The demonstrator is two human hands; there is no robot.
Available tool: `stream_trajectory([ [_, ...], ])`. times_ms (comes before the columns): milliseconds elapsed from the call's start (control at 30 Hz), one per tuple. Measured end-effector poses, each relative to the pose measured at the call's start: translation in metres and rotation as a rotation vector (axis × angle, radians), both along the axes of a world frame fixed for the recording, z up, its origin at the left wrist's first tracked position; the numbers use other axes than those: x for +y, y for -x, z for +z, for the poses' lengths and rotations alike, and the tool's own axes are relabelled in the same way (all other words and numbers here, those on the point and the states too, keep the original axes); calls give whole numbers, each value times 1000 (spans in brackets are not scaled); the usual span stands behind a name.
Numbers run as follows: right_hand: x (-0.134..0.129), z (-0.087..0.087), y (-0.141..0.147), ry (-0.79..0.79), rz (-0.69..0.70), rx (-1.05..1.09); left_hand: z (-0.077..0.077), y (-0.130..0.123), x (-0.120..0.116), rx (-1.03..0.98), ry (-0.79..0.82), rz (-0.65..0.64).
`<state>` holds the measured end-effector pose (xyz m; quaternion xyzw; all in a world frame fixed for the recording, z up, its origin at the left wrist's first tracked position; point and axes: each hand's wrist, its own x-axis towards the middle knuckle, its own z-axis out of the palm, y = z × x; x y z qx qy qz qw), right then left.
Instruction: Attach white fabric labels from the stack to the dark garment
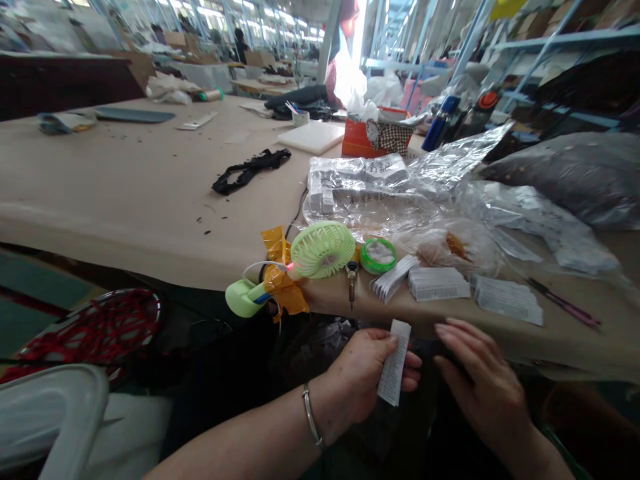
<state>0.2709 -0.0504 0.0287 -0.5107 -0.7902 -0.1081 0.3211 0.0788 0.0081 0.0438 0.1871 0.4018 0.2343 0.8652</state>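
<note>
Between the thumb and fingers of my left hand (361, 373) is a white printed label (395, 363), held in front of the table edge. My right hand (483, 380) is apart from it on the right, fingers stretched forward and thumb separate, with nothing visible in it. Along the table's front edge lie a fanned stack of labels (395, 279), a second label stack (439, 284) and a third label stack (507, 299). A soldering-iron-like tool (351, 283) points down over the edge, left of a round green container (379, 255) with white stuff inside.
A green fan (323, 249) is fixed to the edge with orange tape (285, 290). Pink-handled scissors (565, 303) lie at right. Clear plastic bags (370, 207), an orange box (356, 137) and a black fabric strip (250, 171) are on the table (150, 187). A white chair (95, 413) stands at lower left.
</note>
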Motion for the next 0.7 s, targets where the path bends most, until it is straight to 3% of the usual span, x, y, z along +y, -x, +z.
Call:
stream_trajectory([
  [100,5,-2,-39,-78,-419,-141,-1,3,0,60,10,-41],
  [200,3,-10,-62,43,-587,-308,-4,4,-2,73,6,-51],
  [367,-7,-16,-70,33,-539,-347,-9,5,-3,69,-7,-54],
  [533,-7,-2,-77,-74,-416,-137,-5,8,-3,62,-7,-51],
  [633,-3,6,-53,-127,-382,97,3,8,-4,84,7,-64],
  [700,-2,8,-24,-129,-228,243,5,8,-4,79,16,-72],
])
